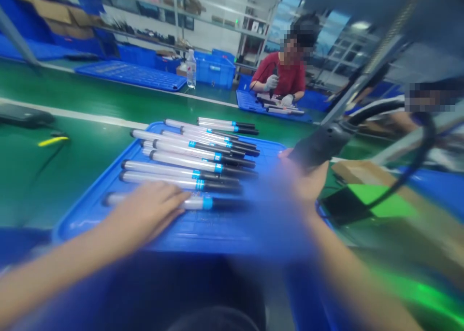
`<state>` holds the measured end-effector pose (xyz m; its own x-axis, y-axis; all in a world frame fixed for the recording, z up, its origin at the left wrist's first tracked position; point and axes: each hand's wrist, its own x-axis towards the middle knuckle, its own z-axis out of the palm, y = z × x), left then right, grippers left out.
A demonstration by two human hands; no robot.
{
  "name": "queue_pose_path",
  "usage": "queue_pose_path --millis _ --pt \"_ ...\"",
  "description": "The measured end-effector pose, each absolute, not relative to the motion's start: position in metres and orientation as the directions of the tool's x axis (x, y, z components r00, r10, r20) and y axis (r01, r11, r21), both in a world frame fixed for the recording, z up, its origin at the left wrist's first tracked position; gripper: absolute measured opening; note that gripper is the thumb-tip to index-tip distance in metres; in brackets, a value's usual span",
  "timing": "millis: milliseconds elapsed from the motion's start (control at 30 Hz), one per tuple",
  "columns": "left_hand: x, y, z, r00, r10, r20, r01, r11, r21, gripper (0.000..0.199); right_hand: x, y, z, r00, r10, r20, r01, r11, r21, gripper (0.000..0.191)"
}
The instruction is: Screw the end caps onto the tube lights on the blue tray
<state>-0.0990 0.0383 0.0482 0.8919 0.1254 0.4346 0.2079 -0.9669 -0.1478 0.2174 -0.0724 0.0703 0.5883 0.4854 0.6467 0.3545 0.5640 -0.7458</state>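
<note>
My left hand [155, 208] lies over the nearest tube, its fingers closed around the clear part. This tube [195, 203] is clear with a black end and a blue label band, and it rests on a blue plastic tray [217, 232]. Several similar tubes [181, 167] lie side by side just beyond it. At the tray's right side, my right hand [308, 183] grips a black corded tool, which looks like an electric screwdriver [321, 145]. Motion blurs the area below this hand, and the tool's tip cannot be made out.
A thick black cable [409, 174] loops down at the right, near an open cardboard box [384, 176]. Across the green table [90, 104], a co-worker in a red shirt [281, 72] handles similar tubes. A water bottle [191, 70] and blue bins [215, 70] stand at the back.
</note>
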Motion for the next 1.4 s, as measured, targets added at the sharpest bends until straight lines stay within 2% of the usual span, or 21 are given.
queue_pose_path --millis 200,433,633,1000,1233,1400 --pt "-0.113 0.069 0.041 0.912 0.116 0.393 0.194 -0.967 -0.166 0.038 0.21 -0.066 0.077 0.579 0.535 0.615 0.336 0.531 -0.778 0.034" --pt "-0.067 0.073 0.029 0.921 0.04 0.388 0.135 -0.966 -0.221 0.045 0.193 -0.051 0.082 0.494 0.563 0.663 0.304 0.602 -0.738 0.027" --pt "-0.043 0.06 0.031 0.929 0.044 0.368 0.146 -0.957 -0.252 0.046 0.179 -0.04 0.093 0.444 0.604 0.661 0.277 0.61 -0.743 0.026" --pt "-0.049 0.047 0.021 0.893 0.017 0.449 0.115 -0.975 -0.191 0.041 0.164 -0.035 0.097 0.362 0.681 0.637 0.25 0.587 -0.77 0.022" --pt "-0.046 0.047 0.02 0.916 0.043 0.399 0.115 -0.981 -0.159 0.045 0.159 -0.032 0.094 0.366 0.689 0.626 0.263 0.569 -0.779 0.02" --pt "-0.045 0.047 0.021 0.927 0.034 0.374 0.095 -0.985 -0.146 0.048 0.157 -0.033 0.094 0.354 0.683 0.639 0.275 0.577 -0.769 0.012"
